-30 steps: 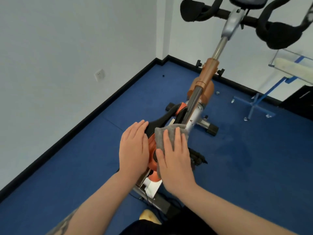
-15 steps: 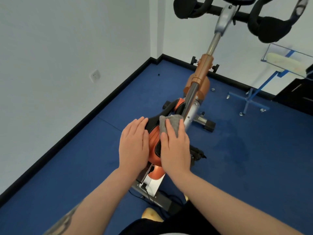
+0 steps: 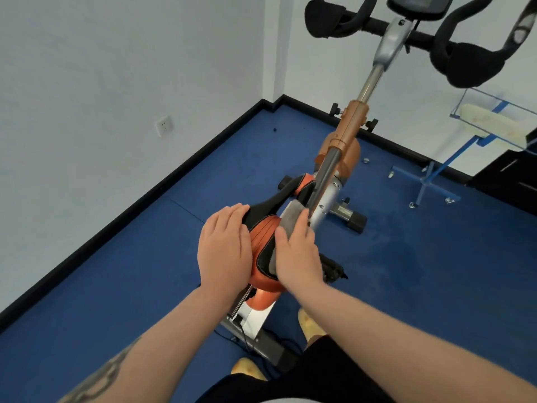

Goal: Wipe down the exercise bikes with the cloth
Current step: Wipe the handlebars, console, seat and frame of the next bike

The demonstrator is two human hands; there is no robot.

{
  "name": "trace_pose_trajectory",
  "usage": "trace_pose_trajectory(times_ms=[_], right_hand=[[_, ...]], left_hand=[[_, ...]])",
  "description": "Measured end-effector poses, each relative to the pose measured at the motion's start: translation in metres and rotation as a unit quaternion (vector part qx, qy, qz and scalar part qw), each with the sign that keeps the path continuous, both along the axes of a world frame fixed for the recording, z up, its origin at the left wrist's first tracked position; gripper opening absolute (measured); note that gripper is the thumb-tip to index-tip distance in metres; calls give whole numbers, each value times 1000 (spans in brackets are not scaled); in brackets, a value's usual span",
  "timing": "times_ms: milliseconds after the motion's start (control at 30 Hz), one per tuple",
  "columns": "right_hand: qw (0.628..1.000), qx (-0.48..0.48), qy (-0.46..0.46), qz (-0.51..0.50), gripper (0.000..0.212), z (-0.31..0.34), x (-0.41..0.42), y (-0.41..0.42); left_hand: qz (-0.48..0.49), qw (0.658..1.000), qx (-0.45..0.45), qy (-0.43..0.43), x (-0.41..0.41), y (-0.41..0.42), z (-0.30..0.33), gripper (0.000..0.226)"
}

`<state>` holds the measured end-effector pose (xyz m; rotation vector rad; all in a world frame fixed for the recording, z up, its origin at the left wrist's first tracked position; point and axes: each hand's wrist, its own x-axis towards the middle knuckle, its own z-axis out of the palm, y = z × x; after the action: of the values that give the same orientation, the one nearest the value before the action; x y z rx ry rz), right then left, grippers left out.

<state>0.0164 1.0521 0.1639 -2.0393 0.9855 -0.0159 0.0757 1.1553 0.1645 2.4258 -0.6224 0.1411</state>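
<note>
An orange and black exercise bike stands on blue floor in front of me, its black handlebars at the top. My left hand rests flat on the left side of the orange and black saddle. My right hand presses a grey cloth with straight fingers against the saddle's right side, next to the frame's silver post. The cloth's front end sticks out past my fingertips.
White walls meet in a corner behind the bike, with a socket on the left wall. A blue wheeled stand holding a clear tray sits at the right. A dark cabinet is at the far right. My yellow shoes are below.
My right hand has slid the cloth forward along the saddle's right side towards the nose. My left hand has stayed on the saddle. The view has shifted slightly.
</note>
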Motion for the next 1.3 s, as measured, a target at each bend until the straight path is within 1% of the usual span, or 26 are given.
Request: trace_pose_trajectory(times_ms=[67, 100, 200, 267, 367, 433, 533, 600, 633, 667, 700, 733, 767, 800, 833, 867, 900, 933, 967, 1000, 1033, 1100, 1133, 1167, 1233, 1300], right_hand=[[991, 99, 27, -81, 65, 2, 34, -30], [989, 103, 34, -95, 65, 2, 39, -34], [999, 22, -22, -35, 65, 4, 12, -8], [999, -1, -52, -12, 65, 1, 1, -2], [997, 26, -48, -54, 65, -6, 37, -30], [994, 11, -89, -61, 62, -9, 60, -51], [985, -71, -157, 12, 48, -15, 73, -86], [976, -96, -165, 101, 46, -16, 70, -102], [963, -144, -153, 170, 49, -16, 65, -107], [930, -225, -141, 254, 53, -17, 59, -112], [883, -297, -146, 334, 54, -17, 53, -119], [841, -323, -165, 401, 52, -14, 50, -129], [810, -317, -181, 460, 48, -9, 54, -143], [789, -295, -179, 508, 45, -4, 61, -157], [793, -262, -163, 526, 42, 1, 72, -167], [816, -243, -138, 506, 41, 3, 82, -173], [838, -258, -104, 470, 39, 4, 89, -170], [842, -319, -71, 430, 38, 3, 89, -158], [831, -370, -66, 410, 38, 2, 84, -140], [826, -364, -96, 419, 37, 0, 76, -118], [810, -340, -146, 455, 36, 0, 65, -101], [744, -311, -213, 552, 40, 0, 57, -98], [720, -310, -216, 582, 42, 2, 67, -110], [710, -314, -191, 600, 42, 5, 78, -124], [733, -357, -139, 562, 45, 7, 94, -146], [759, -403, -112, 499, 52, 8, 93, -134]], left_hand=[[26, 999, -5, 33, 2, -6, 2, 37], [38, 998, -2, 45, 3, -10, 3, 33], [92, 994, 17, 60, 5, -22, 4, 29], [134, 989, 21, 52, 3, -29, 4, 28], [160, 986, 21, 40, 2, -33, 3, 28], [165, 986, 14, 37, 2, -33, 1, 28], [175, 984, 2, 42, 3, -35, 2, 26], [184, 982, 3, 50, 3, -36, 2, 26], [185, 981, 3, 52, 3, -35, 2, 26], [187, 981, 0, 53, 3, -35, 1, 26], [189, 980, -5, 54, 2, -34, 1, 26], [193, 980, -12, 54, 2, -34, 1, 25], [196, 979, -21, 52, 1, -35, 1, 26], [199, 978, -28, 49, 1, -36, 2, 26], [204, 977, -34, 47, 0, -36, 3, 26], [201, 978, -34, 47, 1, -36, 3, 26], [200, 978, -30, 47, 0, -36, 4, 26], [203, 978, -23, 45, -1, -37, 4, 26], [210, 977, -16, 41, -2, -38, 5, 25], [223, 974, -8, 38, -4, -39, 5, 24], [243, 969, -3, 41, -7, -41, 5, 23], [298, 953, -6, 58, -17, -46, 4, 26], [321, 944, -14, 69, -23, -48, 4, 30], [338, 937, -23, 82, -30, -52, 2, 35], [364, 924, -56, 98, -45, -61, -1, 44], [397, 906, -112, 95, -56, -70, -6, 47]])
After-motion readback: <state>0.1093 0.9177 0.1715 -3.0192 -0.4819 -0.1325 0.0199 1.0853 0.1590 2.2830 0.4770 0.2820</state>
